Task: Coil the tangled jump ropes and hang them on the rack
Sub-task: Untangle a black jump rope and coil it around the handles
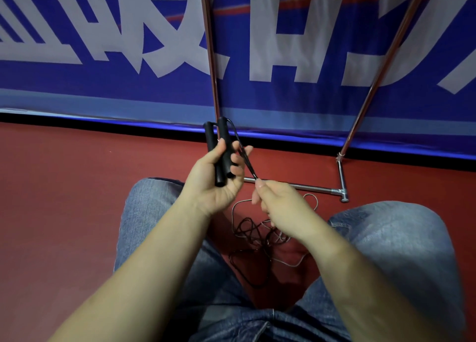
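Left hand [216, 179]: fingers [235, 159] curled round two black jump-rope handles [221, 153], held side by side, upright, tops projecting above the fingers. Black rope cord [246, 161] leaves the handle tops, loops down past the left fingertips, runs taut to the right hand [280, 207]. Right fingers [258, 184] pinch this cord, closed narrow on it. Below and between both hands: tangled ropes [257, 234], black and pale strands mixed, lying on the red floor [64, 200] between the denim-clad knees [401, 236]. Beyond the right fingers: metal rack [342, 171], base bar on floor, two poles rising before a blue banner [128, 89].
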Motion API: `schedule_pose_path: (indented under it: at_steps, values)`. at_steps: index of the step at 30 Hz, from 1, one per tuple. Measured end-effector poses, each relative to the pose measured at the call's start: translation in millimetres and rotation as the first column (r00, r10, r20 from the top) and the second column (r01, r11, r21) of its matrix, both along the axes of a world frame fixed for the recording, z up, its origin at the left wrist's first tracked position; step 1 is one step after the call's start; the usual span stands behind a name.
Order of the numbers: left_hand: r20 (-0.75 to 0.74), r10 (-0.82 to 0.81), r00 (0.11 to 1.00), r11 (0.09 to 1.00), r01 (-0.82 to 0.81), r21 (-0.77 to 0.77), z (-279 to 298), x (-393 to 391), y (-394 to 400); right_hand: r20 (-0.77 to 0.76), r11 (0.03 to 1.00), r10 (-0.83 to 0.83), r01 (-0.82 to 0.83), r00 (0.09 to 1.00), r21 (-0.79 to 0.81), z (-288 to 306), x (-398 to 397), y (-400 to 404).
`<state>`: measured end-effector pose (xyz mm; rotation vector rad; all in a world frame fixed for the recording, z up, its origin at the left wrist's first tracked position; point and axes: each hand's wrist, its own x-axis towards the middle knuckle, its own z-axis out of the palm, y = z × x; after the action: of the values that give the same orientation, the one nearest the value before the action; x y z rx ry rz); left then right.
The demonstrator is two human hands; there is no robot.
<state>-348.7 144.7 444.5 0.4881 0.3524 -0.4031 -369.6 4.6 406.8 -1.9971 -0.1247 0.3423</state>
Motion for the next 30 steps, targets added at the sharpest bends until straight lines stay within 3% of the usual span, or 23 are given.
schedule_pose_path:
  at_steps: [7,10,12,14,16,18,20,22,25,28,30]
  values:
    - [-0.013,0.191,0.982,0.970,-0.187,0.154,5.4,28.8,37.7,0.067,0.969,0.179,-0.164,0.982,-0.184,18.5,-4.4,-4.3]
    - [0.000,0.163,0.987,0.868,-0.143,0.476,-3.2,31.9,40.2,0.113,0.950,0.215,-0.181,0.970,-0.255,26.9,-5.1,-6.2]
    - [0.014,0.078,0.997,0.697,-0.065,0.714,-12.1,28.1,35.9,0.162,0.929,0.259,-0.200,0.952,-0.310,37.4,-1.1,-7.0]
    - [0.022,-0.086,0.996,0.376,0.012,0.927,-19.2,23.0,31.5,0.215,0.919,0.285,-0.202,0.934,-0.340,46.7,5.9,-7.0]
    - [-0.018,-0.297,0.955,0.093,0.048,0.995,-21.7,19.1,27.6,0.244,0.923,0.273,-0.181,0.931,-0.339,57.6,14.4,-8.4]
    - [-0.133,-0.515,0.847,-0.067,0.116,0.991,-18.3,16.2,23.6,0.261,0.935,0.253,-0.166,0.931,-0.313,67.1,24.5,-12.2]
    - [-0.280,-0.706,0.650,-0.134,0.266,0.955,-8.7,11.3,20.1,0.249,0.926,0.267,-0.175,0.931,-0.335,71.4,34.7,-16.2]
    - [-0.311,-0.839,0.446,-0.126,0.397,0.909,1.6,8.0,20.5,0.220,0.914,0.307,-0.223,0.926,-0.339,73.5,40.7,-19.3]
    - [-0.168,-0.940,0.296,0.020,0.543,0.840,8.4,7.1,28.2,0.119,0.947,0.311,-0.298,0.943,-0.119,78.2,41.5,-22.4]
    - [0.093,-0.953,0.287,0.268,0.662,0.700,2.5,4.8,33.5,-0.078,0.927,0.324,-0.299,0.943,0.226,71.5,39.0,-22.8]
    - [0.209,-0.896,0.391,0.433,0.672,0.601,-6.0,3.0,33.7,-0.179,0.888,0.274,-0.177,0.945,0.425,59.5,38.9,-21.0]
